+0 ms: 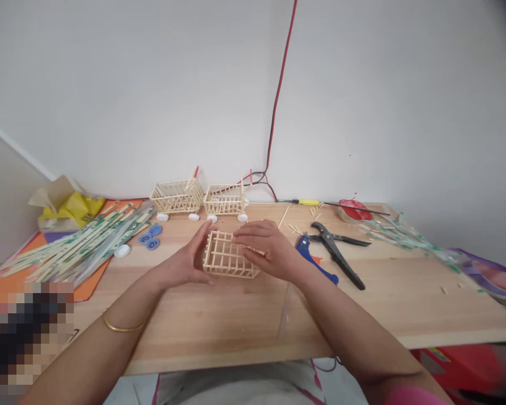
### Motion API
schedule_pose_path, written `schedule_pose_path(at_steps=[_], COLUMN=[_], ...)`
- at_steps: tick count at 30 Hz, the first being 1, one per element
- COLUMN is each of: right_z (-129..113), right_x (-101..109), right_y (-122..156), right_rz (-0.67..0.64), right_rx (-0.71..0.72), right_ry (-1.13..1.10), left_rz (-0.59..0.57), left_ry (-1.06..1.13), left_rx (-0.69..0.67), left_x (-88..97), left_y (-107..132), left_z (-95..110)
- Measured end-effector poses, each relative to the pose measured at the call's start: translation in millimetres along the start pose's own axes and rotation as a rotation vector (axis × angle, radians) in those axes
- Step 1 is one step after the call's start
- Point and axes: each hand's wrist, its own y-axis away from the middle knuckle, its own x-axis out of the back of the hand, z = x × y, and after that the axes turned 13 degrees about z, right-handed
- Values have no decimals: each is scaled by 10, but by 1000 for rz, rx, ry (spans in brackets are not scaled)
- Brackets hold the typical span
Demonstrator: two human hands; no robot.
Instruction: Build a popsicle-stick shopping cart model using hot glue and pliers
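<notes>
A small open basket of thin wooden sticks point(227, 256) rests on the wooden board point(236, 320) in front of me. My left hand point(185, 261) presses flat against the basket's left side, fingers straight and together. My right hand point(270, 244) lies over the basket's top right edge, fingers curled onto its rim. Both hands steady the basket between them.
Two finished stick carts on white wheels point(177, 198) point(225, 201) stand at the back by the wall. A pile of wrapped chopsticks point(80, 242) and blue bottle caps point(150, 236) lie left. A blue glue gun point(314, 260), black cutters point(337, 252) and red tape point(354, 210) lie right.
</notes>
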Motion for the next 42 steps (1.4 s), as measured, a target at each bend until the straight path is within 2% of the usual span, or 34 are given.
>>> schedule_pose_path(at_steps=[3, 10, 20, 24, 31, 37, 39, 42], right_z=[4, 70, 26, 19, 140, 280, 316, 357], right_x=[-39, -135, -115, -76, 76, 76, 86, 142], right_y=[25, 58, 50, 20, -4, 11, 14, 24], right_rz=[-47, -68, -80, -11, 190, 253, 266, 228], right_rx=[4, -20, -37, -66, -341, -581, -643, -649], right_ry=[49, 54, 9, -46, -147, -220, -278, -437], left_rz=[-10, -7, 1, 12, 47, 97, 110, 31], left_ry=[-18, -32, 0, 23, 117, 208, 307, 548], left_rx=[31, 49, 67, 77, 102, 139, 178, 254], left_x=[-8, -6, -24, -32, -31, 31, 44, 47], left_y=[-11, -19, -19, -24, -33, -32, -17, 14], left_z=[-3, 23, 50, 38, 61, 121, 131, 131])
